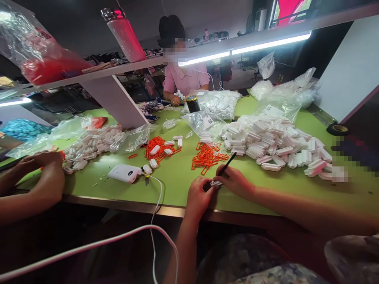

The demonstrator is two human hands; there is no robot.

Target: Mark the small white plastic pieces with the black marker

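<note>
My left hand [199, 197] is closed round a small white plastic connector [215, 184] at the near edge of the green table [177, 173]. My right hand [233, 179] pinches a thin black tool [228, 162] whose lower end meets that connector. Just beyond my hands lies a heap of orange plastic clips [207, 156], and a second orange heap [156, 149] with a few white pieces lies to its left. A large pile of white connectors [275, 144] sits to the right of my hands.
A co-worker's hands [44, 167] work at the left beside another white pile [91, 144]. A person in a pink shirt [185, 77] sits across the table. A white power bank [124, 172] with a cable, a black can [193, 103] and plastic bags [219, 103] lie about.
</note>
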